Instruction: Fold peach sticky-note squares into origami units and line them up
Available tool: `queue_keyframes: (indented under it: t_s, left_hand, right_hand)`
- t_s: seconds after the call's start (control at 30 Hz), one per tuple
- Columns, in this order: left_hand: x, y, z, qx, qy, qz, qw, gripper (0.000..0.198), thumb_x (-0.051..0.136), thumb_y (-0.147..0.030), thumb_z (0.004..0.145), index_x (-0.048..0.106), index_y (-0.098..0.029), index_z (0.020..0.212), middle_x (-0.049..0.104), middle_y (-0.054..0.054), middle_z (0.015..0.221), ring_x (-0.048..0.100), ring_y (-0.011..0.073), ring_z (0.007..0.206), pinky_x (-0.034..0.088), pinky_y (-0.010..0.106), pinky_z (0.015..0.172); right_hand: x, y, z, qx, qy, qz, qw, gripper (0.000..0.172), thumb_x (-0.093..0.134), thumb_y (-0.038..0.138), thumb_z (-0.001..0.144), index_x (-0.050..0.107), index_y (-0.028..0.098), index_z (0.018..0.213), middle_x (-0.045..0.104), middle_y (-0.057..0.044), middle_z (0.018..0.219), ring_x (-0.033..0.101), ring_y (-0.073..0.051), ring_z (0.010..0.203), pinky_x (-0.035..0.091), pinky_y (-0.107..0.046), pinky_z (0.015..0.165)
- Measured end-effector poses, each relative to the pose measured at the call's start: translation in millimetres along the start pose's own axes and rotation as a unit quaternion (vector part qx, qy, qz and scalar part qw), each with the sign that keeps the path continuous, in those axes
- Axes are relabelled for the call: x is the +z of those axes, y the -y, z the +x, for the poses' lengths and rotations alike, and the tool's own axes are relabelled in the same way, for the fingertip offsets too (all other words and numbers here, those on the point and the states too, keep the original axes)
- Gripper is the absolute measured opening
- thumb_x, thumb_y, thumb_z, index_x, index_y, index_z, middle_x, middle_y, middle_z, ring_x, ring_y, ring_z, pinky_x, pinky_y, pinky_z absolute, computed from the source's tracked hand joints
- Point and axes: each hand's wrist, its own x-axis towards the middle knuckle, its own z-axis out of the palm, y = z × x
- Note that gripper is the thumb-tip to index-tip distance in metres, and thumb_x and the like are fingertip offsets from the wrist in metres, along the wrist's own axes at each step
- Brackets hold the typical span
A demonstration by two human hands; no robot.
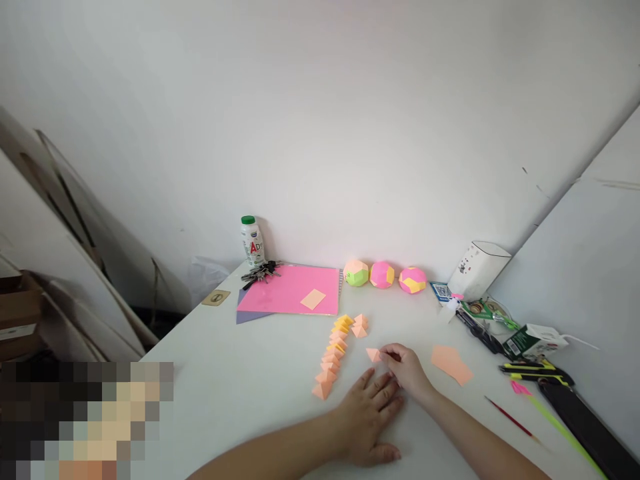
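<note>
Fingers of the right hand [407, 369] pinch a folded orange piece [373, 355]. Left hand [369, 417] lies flat, fingers spread, near a row of folded pieces [334, 353].

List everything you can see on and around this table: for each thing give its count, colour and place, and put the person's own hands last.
folded paper piece: one, orange, at the right hand's fingertips
row of folded paper pieces: many, orange and yellow, mid table
paper balls: three, pink, yellow and green, by the wall
pink sheet: one, far left, a small orange square on it
flat orange papers: a few, right of the hands
bottle: one, white with green cap, far left corner
keys: one bunch, dark, beside the bottle
white box: one, far right
utility knife: one, black and yellow, right edge
left hand: flat on the table
right hand: touching the folded piece
</note>
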Motion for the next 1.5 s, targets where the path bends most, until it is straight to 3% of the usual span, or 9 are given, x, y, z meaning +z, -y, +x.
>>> queue_keyframes:
  t_s: [0.33,0.63,0.93,1.17,1.33,1.4,1.5]
  left_hand:
    - [-0.8,-1,-1,-0.006,0.003,-0.035,0.999,0.078,0.026,-0.061,0.088,0.021,-0.008,0.145,0.015,0.019,0.152,0.006,0.0325,0.141,0.001,0.053,0.113]
    - [0.3,1,-1,0.005,-0.013,-0.032,0.999,0.078,0.027,-0.062,0.088,0.023,-0.009,0.144,0.017,0.019,0.152,0.007,0.0326,0.141,0.001,0.054,0.112]
    - [6.7,4,0,0.007,-0.035,-0.016,0.999,0.077,0.03,-0.062,0.087,0.023,-0.011,0.145,0.023,0.017,0.151,0.013,0.0344,0.14,0.004,0.054,0.112]
    - [12.5,7,1,0.016,-0.045,-0.002,0.999,0.076,0.031,-0.062,0.087,0.026,-0.011,0.144,0.024,0.017,0.151,0.015,0.035,0.139,0.006,0.054,0.112]
    - [15.4,11,2,0.011,-0.029,-0.025,0.999,0.076,0.032,-0.062,0.086,0.026,-0.013,0.144,0.019,0.017,0.152,0.014,0.0361,0.139,0.007,0.055,0.112]
    - [14.7,11,1,0.013,-0.024,-0.03,0.999,0.076,0.031,-0.061,0.087,0.026,-0.011,0.144,0.019,0.017,0.152,0.013,0.0361,0.139,0.005,0.056,0.112]
    - [11.3,9,1,0.016,-0.023,-0.026,0.999,0.075,0.031,-0.06,0.087,0.027,-0.01,0.143,0.018,0.017,0.152,0.012,0.0354,0.14,0.005,0.055,0.112]
  right_hand:
    - [32,14,51,0.007,0.033,-0.033,0.999,0.014,0.061,0.026,0.071,0.062,0.016,0.061,0.052,0.005,0.049,0.037,-0.007,0.034,0.03,-0.019,0.035]
    - [30,12,42,0.007,0.003,-0.047,0.999,0.017,0.056,0.026,0.075,0.067,0.015,0.081,0.055,0.003,0.053,0.043,-0.009,0.035,0.031,-0.018,0.029]
    - [32,12,33,-0.04,-0.031,-0.049,0.998,0.016,0.054,0.03,0.077,0.063,0.017,0.076,0.054,0.002,0.052,0.047,-0.011,0.04,0.039,-0.021,0.039]
    - [33,11,33,-0.045,-0.014,-0.088,0.995,0.017,0.049,0.027,0.081,0.062,0.016,0.078,0.058,0.001,0.057,0.051,-0.011,0.042,0.042,-0.021,0.042]
    - [18,18,41,-0.023,0.045,-0.163,0.985,0.018,0.05,0.024,0.082,0.066,0.016,0.085,0.062,0.001,0.057,0.058,-0.013,0.047,0.044,-0.02,0.042]
    - [1,21,44,-0.022,0.042,-0.212,0.976,0.015,0.052,0.021,0.08,0.067,0.017,0.083,0.067,-0.001,0.068,0.062,-0.014,0.057,0.047,-0.022,0.052]
    - [-40,21,40,-0.018,-0.004,-0.296,0.955,0.012,0.058,0.018,0.075,0.067,0.018,0.082,0.068,-0.007,0.09,0.062,-0.021,0.087,0.046,-0.029,0.075]
